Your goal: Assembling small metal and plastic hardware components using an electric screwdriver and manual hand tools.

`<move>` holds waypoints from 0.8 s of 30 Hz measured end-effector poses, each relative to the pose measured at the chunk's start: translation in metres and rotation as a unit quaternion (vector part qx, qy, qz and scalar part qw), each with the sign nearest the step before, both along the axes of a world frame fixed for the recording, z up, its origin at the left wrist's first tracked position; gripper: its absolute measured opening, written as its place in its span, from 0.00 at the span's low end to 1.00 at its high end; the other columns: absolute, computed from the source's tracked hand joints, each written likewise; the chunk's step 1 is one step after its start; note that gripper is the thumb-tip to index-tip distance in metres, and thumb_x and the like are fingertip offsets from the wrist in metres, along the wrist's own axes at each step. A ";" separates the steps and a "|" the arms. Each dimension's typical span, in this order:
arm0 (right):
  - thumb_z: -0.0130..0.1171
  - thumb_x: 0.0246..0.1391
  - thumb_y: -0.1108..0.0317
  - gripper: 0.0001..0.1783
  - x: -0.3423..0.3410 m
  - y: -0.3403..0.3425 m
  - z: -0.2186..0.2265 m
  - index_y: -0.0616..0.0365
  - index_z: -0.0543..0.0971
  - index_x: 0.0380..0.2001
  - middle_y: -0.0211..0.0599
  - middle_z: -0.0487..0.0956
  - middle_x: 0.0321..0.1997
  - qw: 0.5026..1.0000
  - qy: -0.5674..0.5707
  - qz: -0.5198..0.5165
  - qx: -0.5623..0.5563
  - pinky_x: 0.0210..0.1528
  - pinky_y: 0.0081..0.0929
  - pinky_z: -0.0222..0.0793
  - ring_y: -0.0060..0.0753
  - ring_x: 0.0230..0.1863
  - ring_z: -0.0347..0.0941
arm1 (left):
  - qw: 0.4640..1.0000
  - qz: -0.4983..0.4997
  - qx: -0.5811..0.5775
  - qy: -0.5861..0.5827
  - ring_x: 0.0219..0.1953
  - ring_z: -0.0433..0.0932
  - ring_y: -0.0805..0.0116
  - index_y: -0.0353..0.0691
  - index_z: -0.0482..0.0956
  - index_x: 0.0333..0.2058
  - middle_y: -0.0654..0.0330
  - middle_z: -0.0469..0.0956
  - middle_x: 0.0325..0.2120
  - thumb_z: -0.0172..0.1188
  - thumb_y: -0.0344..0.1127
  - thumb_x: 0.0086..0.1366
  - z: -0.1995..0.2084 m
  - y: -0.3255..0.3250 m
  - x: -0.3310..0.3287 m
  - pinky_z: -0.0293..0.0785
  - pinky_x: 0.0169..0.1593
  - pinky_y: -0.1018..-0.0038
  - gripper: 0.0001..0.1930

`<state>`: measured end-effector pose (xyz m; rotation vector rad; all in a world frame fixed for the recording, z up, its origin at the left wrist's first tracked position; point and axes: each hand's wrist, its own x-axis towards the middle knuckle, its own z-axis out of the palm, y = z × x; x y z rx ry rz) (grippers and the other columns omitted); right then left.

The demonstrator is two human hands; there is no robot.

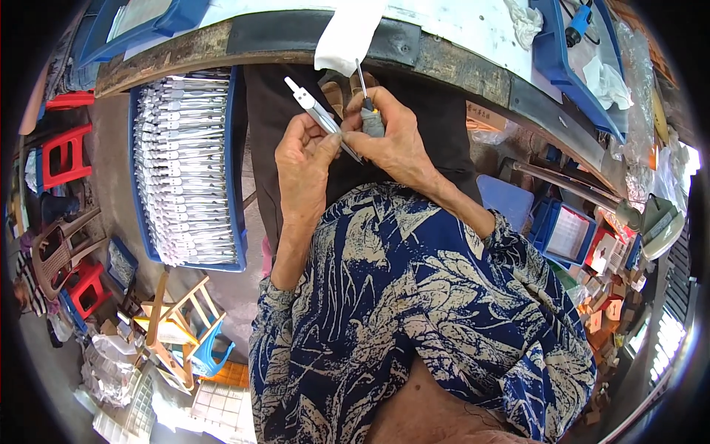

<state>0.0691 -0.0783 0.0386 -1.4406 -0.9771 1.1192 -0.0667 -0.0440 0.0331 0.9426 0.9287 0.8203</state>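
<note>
My left hand (304, 152) is closed around a silvery-grey drawing compass (318, 111), pinching it between thumb and fingers. Its pale grey head with a thin white handle points up and to the left; the legs lie together, their tips showing below my thumbs. My right hand (392, 137) grips a screwdriver (372, 122) with a grey-wrapped handle, its metal shaft pointing up toward the bench edge. The right thumb reaches over to the compass beside the left thumb. Both hands are above my lap, and the right fingers are partly hidden behind the screwdriver handle.
To the left stands a blue tray (242, 244) packed with rows of similar compasses. Ahead runs the worn bench edge (451, 68), a white cloth strip (347, 37) hanging over it. A blue bin (555, 63) is at right; red stools (68, 157) stand far left.
</note>
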 end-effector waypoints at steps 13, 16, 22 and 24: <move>0.57 0.42 0.76 0.11 -0.001 -0.008 -0.001 0.60 0.70 0.32 0.28 0.70 0.24 1.000 -0.030 0.000 -0.002 0.31 0.18 0.65 0.16 0.27 0.66 | 0.998 0.001 0.016 0.053 0.28 0.70 0.82 0.28 0.67 0.46 0.62 0.74 0.30 0.54 0.21 0.58 -0.001 -0.005 0.004 0.66 0.30 0.87 0.16; 0.57 0.42 0.76 0.11 -0.001 -0.008 0.000 0.60 0.70 0.32 0.27 0.71 0.24 1.000 -0.015 -0.019 -0.012 0.31 0.18 0.65 0.16 0.28 0.67 | 0.998 0.006 0.018 0.055 0.29 0.70 0.82 0.28 0.65 0.48 0.62 0.74 0.30 0.54 0.21 0.58 0.001 -0.006 0.007 0.66 0.31 0.87 0.18; 0.58 0.41 0.76 0.11 0.001 -0.011 -0.006 0.60 0.71 0.32 0.28 0.72 0.25 0.999 0.000 -0.030 -0.029 0.31 0.18 0.66 0.16 0.28 0.68 | 0.997 0.004 0.017 0.082 0.30 0.71 0.81 0.29 0.65 0.46 0.61 0.75 0.31 0.52 0.20 0.58 0.001 -0.008 0.009 0.66 0.31 0.88 0.16; 0.58 0.40 0.76 0.11 0.001 -0.012 -0.007 0.61 0.71 0.31 0.29 0.72 0.25 0.999 -0.001 -0.040 -0.035 0.31 0.18 0.66 0.16 0.28 0.69 | 0.996 0.001 0.017 0.082 0.31 0.71 0.81 0.29 0.65 0.45 0.61 0.74 0.32 0.51 0.19 0.58 0.001 -0.009 0.009 0.66 0.31 0.88 0.15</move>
